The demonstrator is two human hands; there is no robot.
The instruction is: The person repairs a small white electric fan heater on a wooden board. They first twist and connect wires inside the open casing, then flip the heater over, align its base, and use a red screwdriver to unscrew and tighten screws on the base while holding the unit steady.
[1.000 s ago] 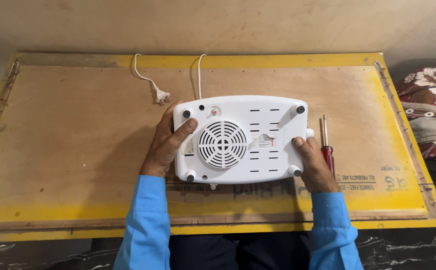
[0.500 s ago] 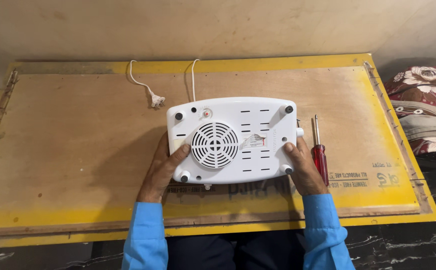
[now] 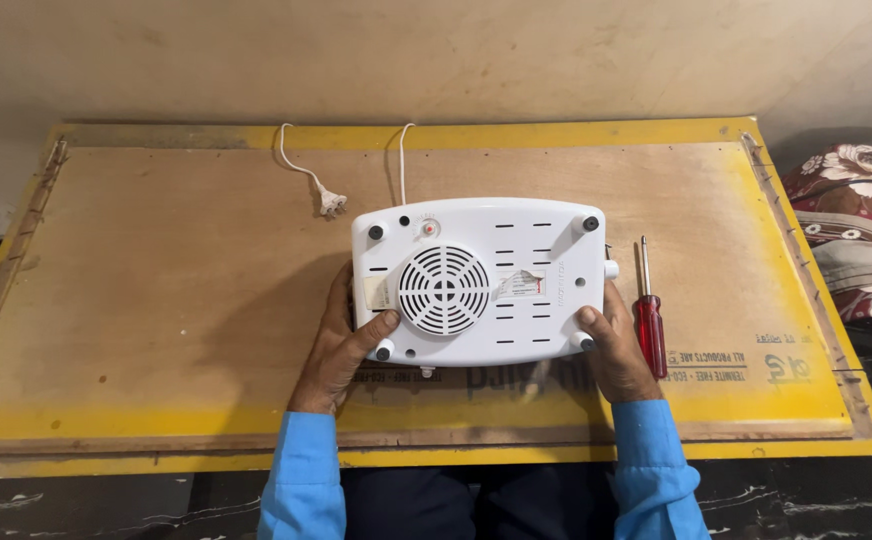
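A plywood board (image 3: 156, 290) with yellow-painted edges serves as the work surface, worn and scuffed along its borders. A white appliance (image 3: 481, 280) lies bottom-up near the middle of it, its round vent grille facing up, and its white cord with plug (image 3: 330, 202) trails toward the far edge. A red-handled screwdriver (image 3: 649, 320) lies just to the right of the appliance, pointing away from the person.

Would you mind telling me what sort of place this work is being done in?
Probably a small home repair spot: a worn plywood board with yellow edges serves as bench, a red-handled screwdriver lies beside an upturned white appliance, and floral bedding sits at the side.
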